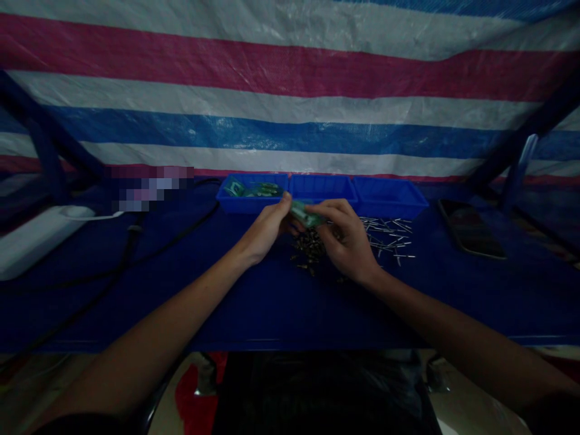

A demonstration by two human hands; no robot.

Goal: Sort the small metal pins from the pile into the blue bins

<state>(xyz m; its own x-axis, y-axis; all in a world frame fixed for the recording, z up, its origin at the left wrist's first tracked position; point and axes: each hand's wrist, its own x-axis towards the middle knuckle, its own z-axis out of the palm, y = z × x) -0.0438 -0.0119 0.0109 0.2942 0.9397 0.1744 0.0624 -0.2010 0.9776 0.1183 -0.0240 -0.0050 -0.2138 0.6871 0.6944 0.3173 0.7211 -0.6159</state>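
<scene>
Between my two hands is a small green-tinted plastic bag [304, 214], held above the table in front of the blue bins. My left hand [268, 231] is closed on its left side, with the thumb pointing up. My right hand [345, 237] grips the right side with bent fingers. What the bag contains is too dim to make out. Under and between the hands lies a pile of small brass-coloured metal parts [312, 246]. To the right of my right hand, thin silvery metal pins [390, 232] are scattered on the table.
Three blue bins stand in a row at the back; the left bin [226, 202] holds green-tinted bags. A phone [471, 228] lies at the right. A white power strip [43, 235] and black cables [129, 244] are at the left. Behind hangs a striped sheet [290, 66].
</scene>
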